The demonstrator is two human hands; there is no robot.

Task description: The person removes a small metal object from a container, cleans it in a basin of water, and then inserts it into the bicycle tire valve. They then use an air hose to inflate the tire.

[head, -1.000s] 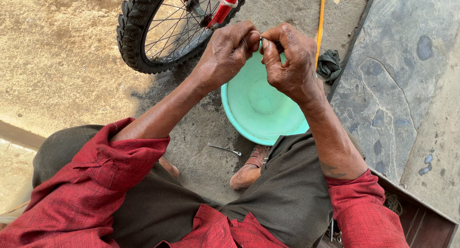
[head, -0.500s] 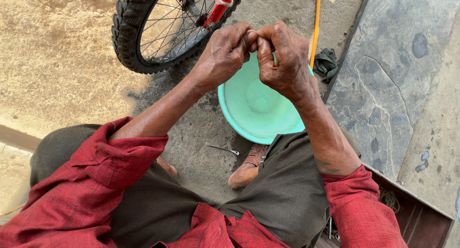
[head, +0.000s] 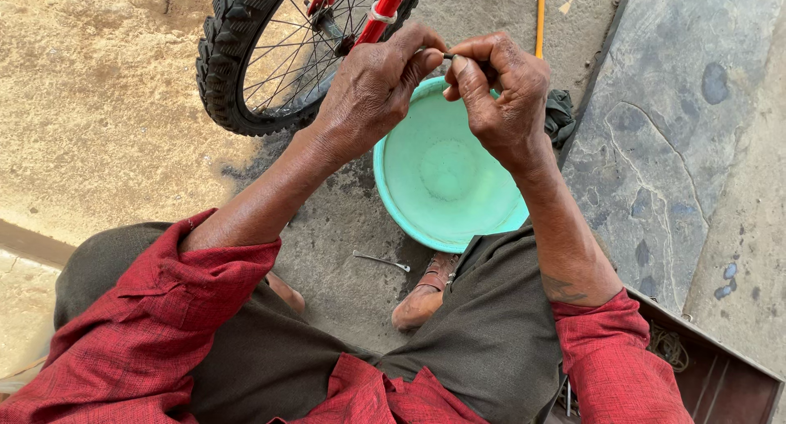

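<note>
My left hand [head: 372, 84] and my right hand [head: 501, 92] meet above a teal plastic basin [head: 442, 187] on the ground. Between the fingertips of both hands I pinch a small dark thin object [head: 449, 56]; most of it is hidden by the fingers. The basin looks to hold clear water. A bicycle wheel with a knobby black tyre [head: 233, 56] and red frame tubes [head: 385, 11] stands just beyond my left hand.
A small metal pin [head: 381, 261] lies on the concrete by my brown shoe [head: 424, 293]. A dark rag [head: 560, 115] sits beside the basin. A stone slab [head: 671, 137] rises on the right. A rusty box [head: 712, 367] is at my right elbow.
Both hands stay together over the basin; the fingers have shifted slightly on the small object. The view has drifted a little.
</note>
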